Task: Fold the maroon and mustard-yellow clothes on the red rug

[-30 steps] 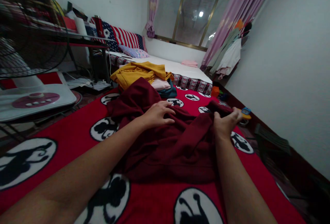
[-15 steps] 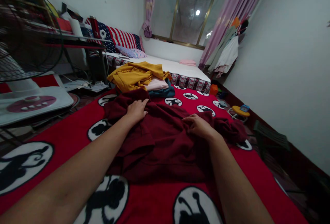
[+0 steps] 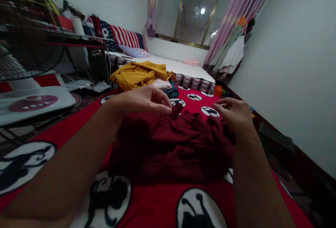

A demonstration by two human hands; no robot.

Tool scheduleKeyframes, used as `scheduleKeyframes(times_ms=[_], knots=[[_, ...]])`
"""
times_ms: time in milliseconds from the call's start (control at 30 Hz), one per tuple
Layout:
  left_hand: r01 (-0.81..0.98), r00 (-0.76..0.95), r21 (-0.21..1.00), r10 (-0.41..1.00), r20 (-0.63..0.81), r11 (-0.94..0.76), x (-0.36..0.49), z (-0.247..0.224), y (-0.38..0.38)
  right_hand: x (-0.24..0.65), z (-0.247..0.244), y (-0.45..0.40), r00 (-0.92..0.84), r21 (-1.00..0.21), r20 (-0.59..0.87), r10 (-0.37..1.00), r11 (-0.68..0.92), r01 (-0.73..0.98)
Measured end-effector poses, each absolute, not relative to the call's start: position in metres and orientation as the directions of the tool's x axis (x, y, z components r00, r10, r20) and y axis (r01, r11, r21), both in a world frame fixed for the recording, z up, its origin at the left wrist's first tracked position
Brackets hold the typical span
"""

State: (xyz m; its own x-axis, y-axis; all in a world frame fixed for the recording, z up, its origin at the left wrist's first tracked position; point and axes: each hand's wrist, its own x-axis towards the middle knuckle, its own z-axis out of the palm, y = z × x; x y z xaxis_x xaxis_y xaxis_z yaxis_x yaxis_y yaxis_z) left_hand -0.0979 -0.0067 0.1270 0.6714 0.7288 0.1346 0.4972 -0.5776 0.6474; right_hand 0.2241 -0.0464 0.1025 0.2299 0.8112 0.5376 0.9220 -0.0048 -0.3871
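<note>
On the red blanket [image 3: 152,203], maroon garment [image 3: 173,151] has bunched up. Your left hand [image 3: 140,99] and right hand [image 3: 235,115] look narrowed; can't tell if gripping.

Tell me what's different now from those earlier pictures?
The left hand and right hand have lifted from the dark red top and moved to the right. Its far part has come nearer the person, and the cloth spread out on the right has drawn in. Whether either hand grips it, I can't tell. The pile of clothes and the bed stayed put.
</note>
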Motion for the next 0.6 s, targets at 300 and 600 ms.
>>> scheduleKeyframes(times_ms=[300,600], knots=[[0.673,0.735,0.289,0.656,-0.169,-0.680,-0.067,0.064,0.018,0.229,0.054,-0.025,0.061,-0.240,0.014,0.998,-0.056,0.969],[0.663,0.747,0.275,0.591,-0.304,-0.696,-0.067,0.079,0.001,0.218,0.077,-0.040,0.058,-0.304,-0.269,0.961,-0.142,0.942]])
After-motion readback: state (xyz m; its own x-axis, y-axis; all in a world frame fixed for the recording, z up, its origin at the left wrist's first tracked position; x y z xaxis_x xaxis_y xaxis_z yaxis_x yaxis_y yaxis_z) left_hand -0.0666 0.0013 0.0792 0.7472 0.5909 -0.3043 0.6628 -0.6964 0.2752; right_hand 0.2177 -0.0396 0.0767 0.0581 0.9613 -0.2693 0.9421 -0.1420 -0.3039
